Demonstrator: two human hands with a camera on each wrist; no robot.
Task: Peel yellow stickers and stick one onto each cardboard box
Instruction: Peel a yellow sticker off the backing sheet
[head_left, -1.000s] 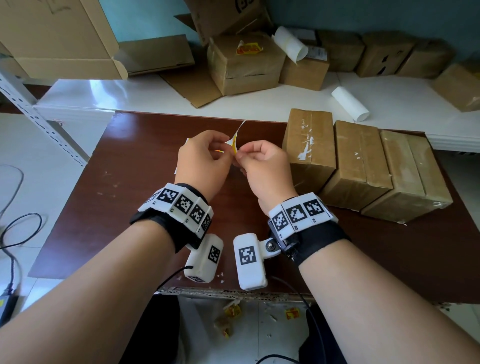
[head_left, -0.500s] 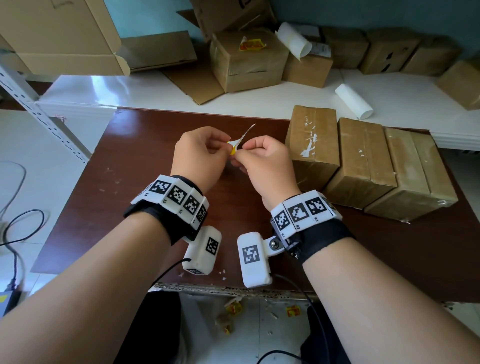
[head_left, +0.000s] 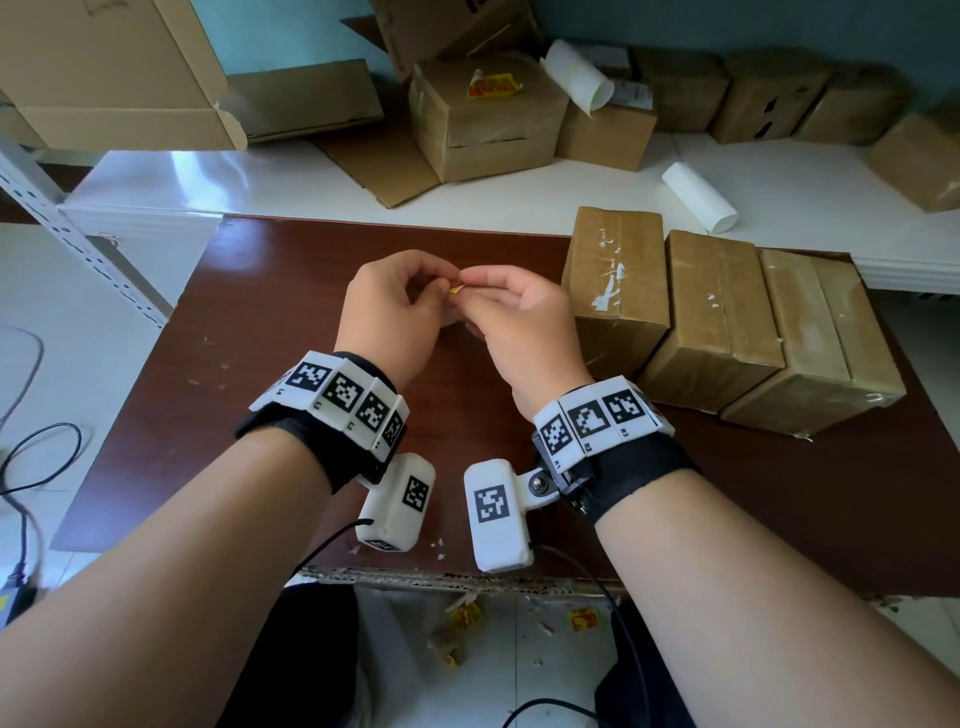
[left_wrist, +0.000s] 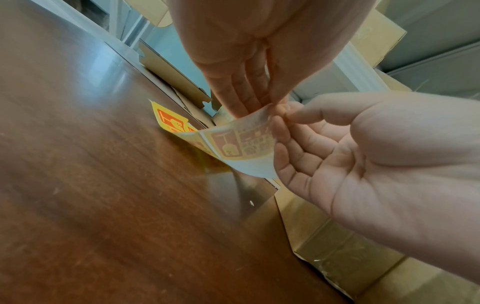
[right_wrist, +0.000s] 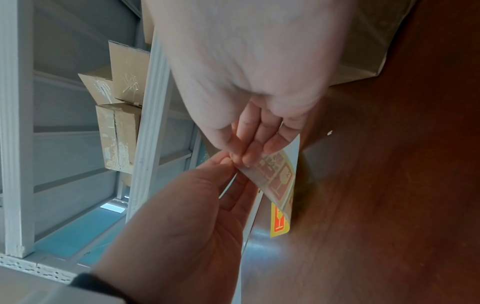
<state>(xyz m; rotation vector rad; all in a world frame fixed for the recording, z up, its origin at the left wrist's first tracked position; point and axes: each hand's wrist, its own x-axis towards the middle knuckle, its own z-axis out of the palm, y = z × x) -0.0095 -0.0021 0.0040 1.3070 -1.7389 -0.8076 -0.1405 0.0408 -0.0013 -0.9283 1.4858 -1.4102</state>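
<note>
Left hand (head_left: 395, 306): I have it pinching one edge of the yellow-and-orange printed paper sticker (left_wrist: 233, 144), fingertips closed on the white backing side

Right hand (head_left: 511, 312): pinching the same corner from the other side, thumb against forefinger

Sticker: held in the air above the dark brown wooden table (head_left: 270, 332), between both hands, backing only partly separated (I cannot tell how far)

Boxes: three taped brown cardboard boxes (head_left: 722, 317) in a row to my right, tops bare

Risk: the limp sticker could curl onto itself or my fingers; a hurried pull might tear it
</note>
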